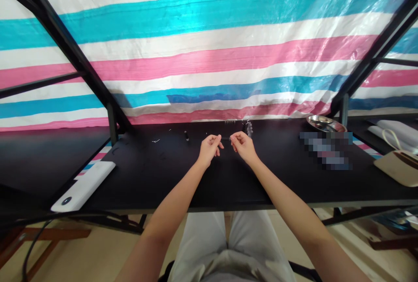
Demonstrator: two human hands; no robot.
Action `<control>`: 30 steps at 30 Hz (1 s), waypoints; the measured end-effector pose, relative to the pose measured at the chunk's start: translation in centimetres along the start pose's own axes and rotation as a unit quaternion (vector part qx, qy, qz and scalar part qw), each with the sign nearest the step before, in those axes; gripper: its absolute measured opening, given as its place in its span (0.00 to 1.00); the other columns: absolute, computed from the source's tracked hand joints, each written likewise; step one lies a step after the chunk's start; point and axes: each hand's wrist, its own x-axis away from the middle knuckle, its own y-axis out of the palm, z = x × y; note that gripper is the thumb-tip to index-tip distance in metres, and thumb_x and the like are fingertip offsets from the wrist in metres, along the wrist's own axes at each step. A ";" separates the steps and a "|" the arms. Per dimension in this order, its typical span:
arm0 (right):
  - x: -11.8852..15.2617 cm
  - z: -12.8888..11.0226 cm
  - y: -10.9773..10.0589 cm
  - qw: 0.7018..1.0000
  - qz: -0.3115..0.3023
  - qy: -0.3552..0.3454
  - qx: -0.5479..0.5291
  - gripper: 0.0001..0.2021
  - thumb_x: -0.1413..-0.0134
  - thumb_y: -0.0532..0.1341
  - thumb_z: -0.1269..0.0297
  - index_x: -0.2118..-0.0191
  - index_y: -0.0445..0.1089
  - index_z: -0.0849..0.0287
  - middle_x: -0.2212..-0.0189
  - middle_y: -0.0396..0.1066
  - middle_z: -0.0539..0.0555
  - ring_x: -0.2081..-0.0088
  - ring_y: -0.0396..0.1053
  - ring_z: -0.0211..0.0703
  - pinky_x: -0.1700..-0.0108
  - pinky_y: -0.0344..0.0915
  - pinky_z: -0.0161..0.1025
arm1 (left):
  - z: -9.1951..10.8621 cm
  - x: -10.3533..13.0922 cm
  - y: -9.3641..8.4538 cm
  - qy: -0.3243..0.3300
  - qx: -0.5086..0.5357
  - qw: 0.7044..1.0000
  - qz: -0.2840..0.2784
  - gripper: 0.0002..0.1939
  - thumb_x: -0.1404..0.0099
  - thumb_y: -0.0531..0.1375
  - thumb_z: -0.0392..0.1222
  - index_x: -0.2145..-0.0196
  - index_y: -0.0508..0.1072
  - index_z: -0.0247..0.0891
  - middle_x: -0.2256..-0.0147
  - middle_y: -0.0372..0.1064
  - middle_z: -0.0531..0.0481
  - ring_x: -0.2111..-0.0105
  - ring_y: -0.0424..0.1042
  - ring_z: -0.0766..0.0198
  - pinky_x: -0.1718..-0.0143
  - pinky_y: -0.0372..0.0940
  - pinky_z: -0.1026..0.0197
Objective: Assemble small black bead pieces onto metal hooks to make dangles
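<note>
Two bare hands meet over the worktop (170, 177), nearer its far edge than its near one, with a thin dark strip (226, 138) stretched between them. The left hand (209, 151) has thumb and forefinger pinched together at the strip's left end, its other fingers (221, 145) loosely curled. The right hand (244, 147) pinches the strip's right end the same way, its remaining fingers folded in. The strip is too small and dark against the worktop to make out in detail.

Along the worktop's far edge, just beyond the hands, lie a small comb-like metal piece (230, 121) and a lumpy grey item (250, 130). Left of the worktop's middle is a short black cylinder (186, 136) with pale ends, and farther left a few thin white scraps (156, 141).

At the worktop's left end lies a long white device (85, 188) with a dark oval on its near end. Toward the far right corner sits a shiny metal plate (325, 123); a pixelated patch (326, 149) just on its near side hides whatever is there. A beige pouch (396, 168) is at the right end. Behind the worktop hangs a striped sheet (209, 68) in pink, blue and white.
</note>
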 end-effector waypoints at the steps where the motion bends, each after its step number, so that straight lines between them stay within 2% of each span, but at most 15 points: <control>1: 0.0 0.0 0.0 1.000 0.000 0.000 0.000 0.14 0.52 0.59 0.52 0.70 0.62 0.58 0.82 0.62 0.45 0.85 0.57 0.30 0.84 0.54 0.30 | 0.0 0.0 0.0 0.000 0.000 1.000 0.000 0.20 0.44 0.57 0.57 0.74 0.62 0.35 0.79 0.68 0.53 0.90 0.58 0.76 0.89 0.49 0.71; 11: 0.1 -0.2 0.1 1.000 -0.001 0.007 0.001 0.15 0.53 0.60 0.50 0.71 0.62 0.58 0.82 0.62 0.45 0.85 0.57 0.30 0.83 0.55 0.30 | 0.1 0.0 0.0 0.004 -0.009 1.000 -0.004 0.21 0.43 0.55 0.58 0.76 0.61 0.35 0.79 0.68 0.53 0.89 0.59 0.76 0.88 0.49 0.71; 17: 0.1 -0.5 0.0 1.000 0.005 0.017 0.000 0.16 0.54 0.60 0.49 0.71 0.63 0.58 0.82 0.63 0.45 0.85 0.58 0.30 0.83 0.56 0.31 | 0.1 0.1 0.0 0.031 0.009 0.999 -0.028 0.17 0.44 0.58 0.53 0.65 0.64 0.36 0.74 0.69 0.53 0.89 0.61 0.75 0.89 0.49 0.71; 20: 0.1 -0.5 0.0 1.000 0.006 0.019 -0.004 0.16 0.54 0.60 0.49 0.70 0.63 0.58 0.82 0.63 0.45 0.85 0.58 0.30 0.83 0.56 0.31 | 0.1 0.2 0.2 0.035 0.012 0.999 -0.031 0.17 0.45 0.59 0.50 0.63 0.64 0.36 0.72 0.69 0.52 0.88 0.61 0.76 0.89 0.50 0.71; 30: 0.1 -0.4 0.0 1.000 0.016 0.001 -0.013 0.15 0.54 0.60 0.51 0.71 0.63 0.58 0.82 0.63 0.45 0.85 0.58 0.30 0.83 0.55 0.31 | 0.1 0.2 0.2 0.039 0.001 0.999 -0.026 0.16 0.44 0.58 0.51 0.67 0.64 0.35 0.73 0.68 0.52 0.88 0.60 0.76 0.89 0.49 0.71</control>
